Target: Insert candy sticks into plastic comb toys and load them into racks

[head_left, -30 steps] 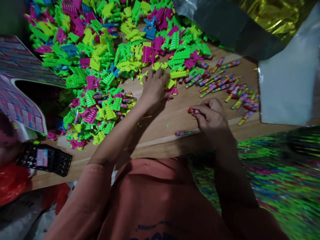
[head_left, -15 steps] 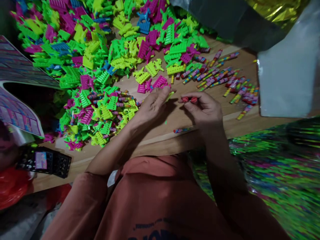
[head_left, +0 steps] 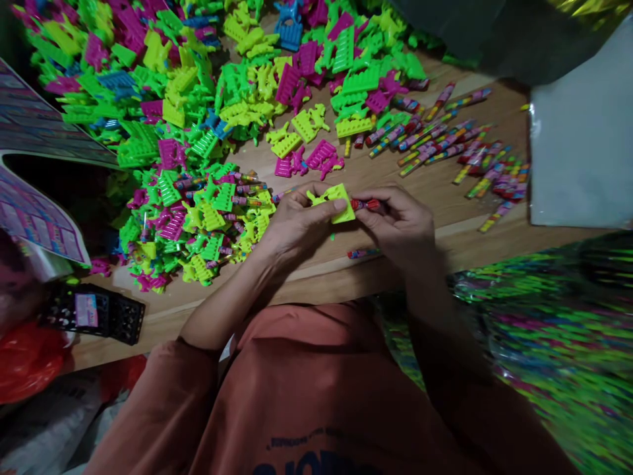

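A flat neon-yellow plastic piece (head_left: 339, 203) is hanging over the wooden table (head_left: 306, 280), pinched in the half-curled left hand (head_left: 301, 221); slim red-ended sticks (head_left: 366, 204), perhaps two, pinched in the half-closed right hand (head_left: 403, 221), could be twisting it loose if pressing off-centre. Beyond, two yellow plastic pieces (head_left: 310, 123) and two magenta ones (head_left: 324, 158) are lying apart from uncountable heaps, while one loose stick (head_left: 363, 253) is lying nearer the body.

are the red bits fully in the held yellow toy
Not fully: the red bits show outside the yellow toy. Whether their tips are in, cannot tell.
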### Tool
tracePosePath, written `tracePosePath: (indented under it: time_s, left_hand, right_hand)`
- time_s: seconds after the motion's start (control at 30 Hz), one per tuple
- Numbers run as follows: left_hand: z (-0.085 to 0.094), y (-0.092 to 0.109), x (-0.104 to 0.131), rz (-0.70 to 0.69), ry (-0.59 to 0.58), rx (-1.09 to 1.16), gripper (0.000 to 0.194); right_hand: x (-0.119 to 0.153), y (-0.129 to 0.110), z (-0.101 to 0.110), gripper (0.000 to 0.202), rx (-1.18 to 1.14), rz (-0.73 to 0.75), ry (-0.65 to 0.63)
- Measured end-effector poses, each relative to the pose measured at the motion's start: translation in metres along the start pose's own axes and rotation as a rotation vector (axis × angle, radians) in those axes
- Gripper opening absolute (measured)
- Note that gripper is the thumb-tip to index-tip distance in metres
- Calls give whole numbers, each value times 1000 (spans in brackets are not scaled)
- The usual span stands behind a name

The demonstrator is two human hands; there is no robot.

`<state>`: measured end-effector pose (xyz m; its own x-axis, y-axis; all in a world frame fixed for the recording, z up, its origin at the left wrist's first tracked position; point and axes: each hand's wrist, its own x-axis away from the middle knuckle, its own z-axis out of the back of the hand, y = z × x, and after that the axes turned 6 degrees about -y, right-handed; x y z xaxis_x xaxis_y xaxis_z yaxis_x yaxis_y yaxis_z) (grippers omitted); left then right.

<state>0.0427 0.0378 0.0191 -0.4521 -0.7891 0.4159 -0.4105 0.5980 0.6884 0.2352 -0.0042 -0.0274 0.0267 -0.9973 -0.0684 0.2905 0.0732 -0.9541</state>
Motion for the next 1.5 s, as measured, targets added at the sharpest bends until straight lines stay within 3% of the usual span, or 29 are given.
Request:
tracePosePath:
  time_s: [0.23,0.4,0.6,0.7,0.9,1.03,1.1,1.2,1.27,1.33,1.37,1.43,1.5]
  left_hand:
    - [6,-8,-5,25,-49,37,54]
    - [8,-9,-4,69,-90,38,50]
    - [13,-13,-4,166,-88,44,51]
    - [10,-18,-1,70,-31,17,52]
    - [12,-18,8,-131,71,-331,53]
    - [32,20,19,-192,54,-789,50]
    - [44,54,34,-196,113,-1007,49]
    - [54,104,64,-136,244,-1404,54]
    - [55,125,74,-147,389,-1572,48]
    - [53,130,67,-210,494,-1584,43]
    - [52,128,56,-242,492,-1568,43]
    - [53,115,23,-272,415,-1581,44]
    - [59,100,-17,-255,353,-1608,57]
  right_hand:
    - [-1,2,-1,13,-19,137,-12]
    - [-2,4,1,19,53,318,-2]
    - [4,0,6,16,173,294,-58]
    - [7,1,6,26,250,325,-81]
    - [9,-10,-3,39,400,327,-161]
    - [11,-12,5,41,374,261,-291]
    - [11,-5,25,33,406,206,-209]
    - [6,13,69,17,507,8,139]
    - [-1,25,96,12,576,-172,328]
    - [-11,34,113,13,647,-330,439]
    - [-17,37,117,16,686,-396,466]
    - [-26,41,115,24,753,-480,483]
    - [-33,44,108,32,761,-475,486]
